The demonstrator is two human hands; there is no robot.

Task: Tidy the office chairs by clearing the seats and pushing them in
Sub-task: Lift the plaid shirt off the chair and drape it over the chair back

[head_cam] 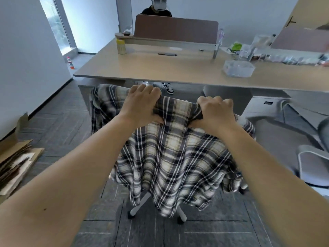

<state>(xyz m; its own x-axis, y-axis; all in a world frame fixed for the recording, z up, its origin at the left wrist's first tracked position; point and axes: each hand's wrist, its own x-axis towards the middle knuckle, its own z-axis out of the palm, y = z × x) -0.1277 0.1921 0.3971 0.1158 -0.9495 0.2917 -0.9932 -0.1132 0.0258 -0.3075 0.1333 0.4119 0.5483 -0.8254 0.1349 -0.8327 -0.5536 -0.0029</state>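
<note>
Left hand [142, 104] and right hand [216, 111], fingers curled, clamp the top edge of a chair back through a draped plaid shirt [169, 154] at frame centre. The chair's white base [140, 205] stands on open carpet; the desk edge [178, 82] lies just beyond. A second chair [302, 143] sits at right.

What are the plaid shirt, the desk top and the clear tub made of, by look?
Plaid shirt: soft woven cloth, probably cotton flannel; it drapes and bunches under both hands.
Desk top: matte light wood-look board, likely laminate; even tone, thin flat edge.
Clear tub: see-through plastic, probably; cloudy walls, contents blurred.
</note>
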